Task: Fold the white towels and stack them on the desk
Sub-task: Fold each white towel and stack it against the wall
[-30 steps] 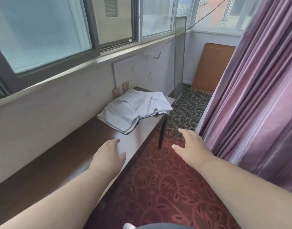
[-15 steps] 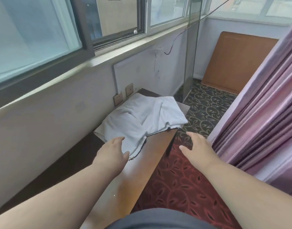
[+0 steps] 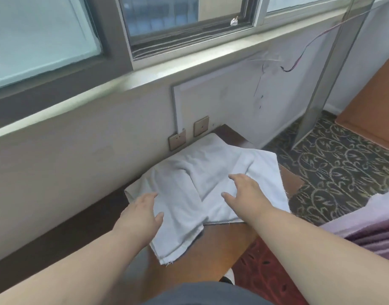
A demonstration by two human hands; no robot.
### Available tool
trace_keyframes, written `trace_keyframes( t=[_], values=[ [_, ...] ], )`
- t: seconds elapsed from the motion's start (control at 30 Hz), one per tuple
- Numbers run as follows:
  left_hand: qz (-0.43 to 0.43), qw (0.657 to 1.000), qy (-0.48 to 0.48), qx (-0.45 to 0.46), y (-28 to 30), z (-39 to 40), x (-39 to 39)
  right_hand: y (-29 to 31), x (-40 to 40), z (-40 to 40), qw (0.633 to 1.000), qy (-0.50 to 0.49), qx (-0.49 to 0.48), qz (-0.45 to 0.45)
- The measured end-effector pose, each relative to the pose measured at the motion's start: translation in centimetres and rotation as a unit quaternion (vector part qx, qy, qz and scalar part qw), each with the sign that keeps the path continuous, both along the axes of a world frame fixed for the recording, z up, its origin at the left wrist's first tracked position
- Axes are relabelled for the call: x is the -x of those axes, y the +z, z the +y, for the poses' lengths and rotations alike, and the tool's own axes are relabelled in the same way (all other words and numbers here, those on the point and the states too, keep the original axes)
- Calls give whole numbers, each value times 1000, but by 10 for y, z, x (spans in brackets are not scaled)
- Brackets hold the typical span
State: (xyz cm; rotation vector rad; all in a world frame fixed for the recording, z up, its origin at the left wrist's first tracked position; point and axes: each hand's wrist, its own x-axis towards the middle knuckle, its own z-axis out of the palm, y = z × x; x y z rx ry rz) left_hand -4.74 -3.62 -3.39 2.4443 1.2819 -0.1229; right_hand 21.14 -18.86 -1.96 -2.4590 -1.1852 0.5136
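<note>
The rumpled white towels (image 3: 211, 183) lie heaped at the bench's (image 3: 215, 258) far end by the wall, both grips open, left hand (image 3: 142, 214) and right hand (image 3: 246, 194) seemingly reaching to spread them for folding.

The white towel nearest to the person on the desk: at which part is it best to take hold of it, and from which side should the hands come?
Probably the near corner of the white towel, where it lies flat with a free, frayed hem. The left hand hovers open at its left edge; the right hand is open over the rumpled middle. Coming from the near side, each could pinch a corner off the desk.
</note>
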Motion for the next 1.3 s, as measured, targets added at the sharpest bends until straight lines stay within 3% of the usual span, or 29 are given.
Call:
trace_keyframes(
  t=[0.27, 0.57, 0.83, 0.93, 1.07, 1.3],
  values=[
    [39, 998, 39, 0, -35, 83, -122, -30, -141, 124, 994, 97, 45, -22],
    [113, 992, 36, 41, -76, 136, -183, -94, -183, 198, 968, 192, 160, -29],
    [132, 989, 58, 19, -76, 146, -175, -107, -205, 195, 953, 218, 140, -159],
    [106, 993, 44, 36, -72, 146, -160, -100, -217, 184, 956, 203, 154, -145],
    [54, 998, 31, -13, -62, 135, -147, -82, -210, 170, 973, 179, 113, -90],
    [20, 999, 2, -47, -13, 97, -119, -21, -165, 131, 966, 191, 112, -137]
  ],
)
